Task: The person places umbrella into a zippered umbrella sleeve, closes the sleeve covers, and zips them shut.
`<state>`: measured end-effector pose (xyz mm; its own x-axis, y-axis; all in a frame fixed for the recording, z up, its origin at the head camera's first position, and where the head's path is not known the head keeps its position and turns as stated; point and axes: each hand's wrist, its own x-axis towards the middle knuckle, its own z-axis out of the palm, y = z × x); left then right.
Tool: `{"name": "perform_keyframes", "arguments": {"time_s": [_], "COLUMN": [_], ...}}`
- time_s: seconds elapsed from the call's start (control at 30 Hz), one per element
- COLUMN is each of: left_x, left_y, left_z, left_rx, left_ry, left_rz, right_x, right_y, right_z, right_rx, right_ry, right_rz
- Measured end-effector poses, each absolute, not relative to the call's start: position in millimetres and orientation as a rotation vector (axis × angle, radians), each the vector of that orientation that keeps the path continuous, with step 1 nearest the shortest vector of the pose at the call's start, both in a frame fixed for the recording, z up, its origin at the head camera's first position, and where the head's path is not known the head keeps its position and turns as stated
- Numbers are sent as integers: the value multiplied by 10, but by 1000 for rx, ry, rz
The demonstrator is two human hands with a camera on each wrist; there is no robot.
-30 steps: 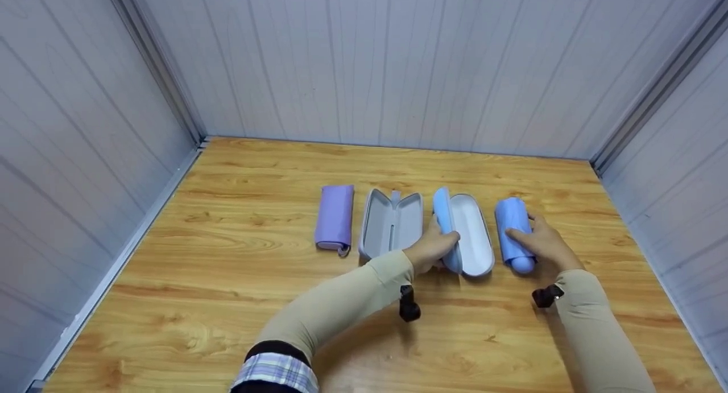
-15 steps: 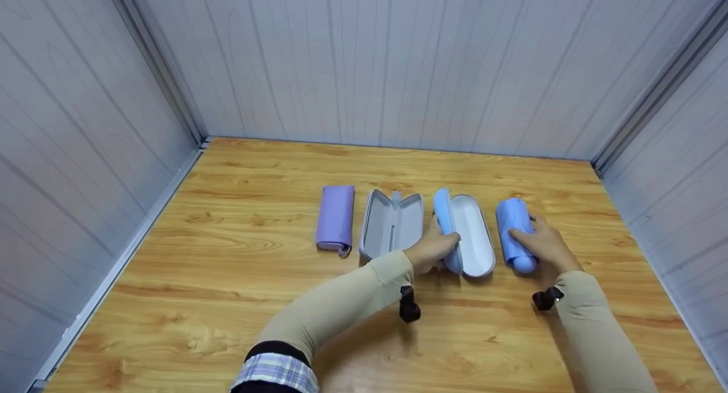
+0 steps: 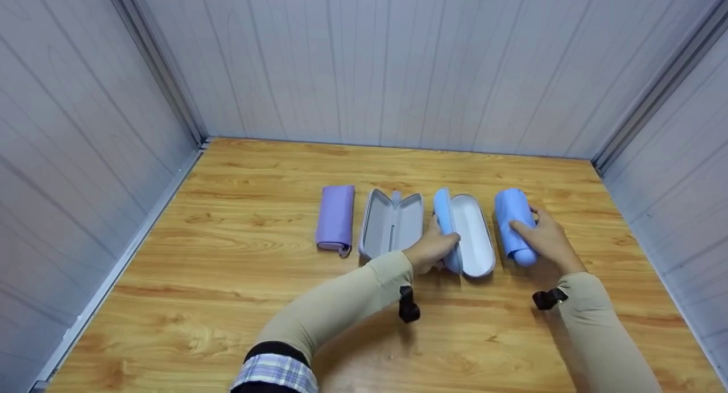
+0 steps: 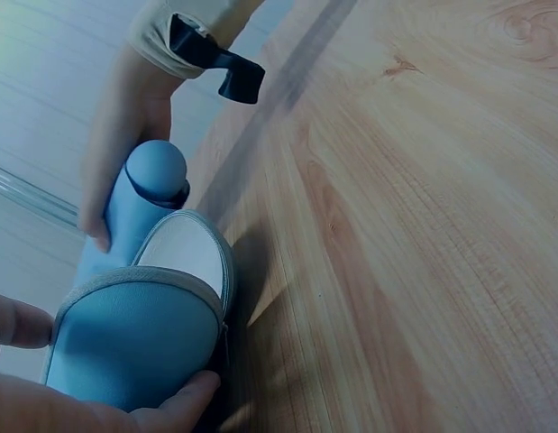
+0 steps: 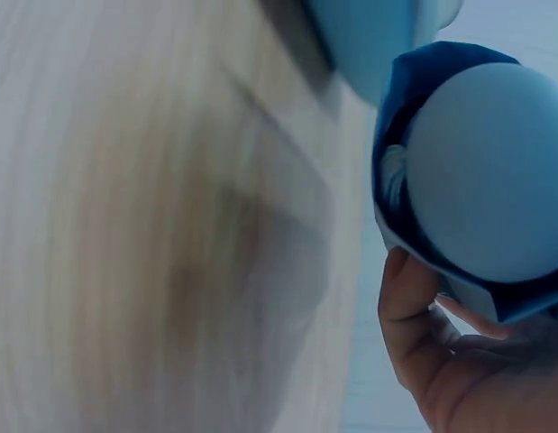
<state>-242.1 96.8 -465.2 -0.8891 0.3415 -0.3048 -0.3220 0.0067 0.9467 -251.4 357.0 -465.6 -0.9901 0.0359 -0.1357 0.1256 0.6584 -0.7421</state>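
Table [image 3: 170, 279]: wood-grain, fills the lower frame. On it, 4 items in a row across mid-frame.

Gray case [image 3: 380, 225]: left of centre, spread open, 2 hollows facing up; your left forearm crosses near its lower edge.

Blue case [image 3: 470, 231]: just right of centre, open. Its white-lined half lies flat; the blue half stands up on the left.

Blue umbrella [image 3: 508, 216], so I take it to be: right of centre, just right of the white hollow, with a narrow gap. Its long axis runs from upper left to lower right, roughly parallel with the hollow. Key relation: the hollow lies between your 2 hands, the umbrella on its right, your right hand nearer it. It looks slightly raised, judging by the shadow.

Appearance: smooth, rolled in a loose sleeve, rounded ball [image 5: 495, 171] at the lower end.

Purple umbrella [image 3: 335, 216], probably: left of the gray case, untouched.

Your left hand [image 3: 429, 249] pinches the blue half upright. Your right hand [image 3: 549, 240] grips the umbrella from its right, thumb on top.
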Motion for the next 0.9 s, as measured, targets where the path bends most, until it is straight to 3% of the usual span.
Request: {"name": "perform_keyframes", "arguments": {"time_s": [0.43, 0.9], "left_x": [-2410, -2381], "left_y": [959, 967], "left_z": [-4658, -4640], "left_rx": [38, 25], "left_ry": [1834, 1870], "left_rz": [1957, 1937], "right_x": [-2408, -2470], "right_y": [3223, 2938], "right_z": [-4386, -4514], "right_rx": [29, -77], "right_ry": [2719, 2827], "right_rz": [-1396, -1309]}}
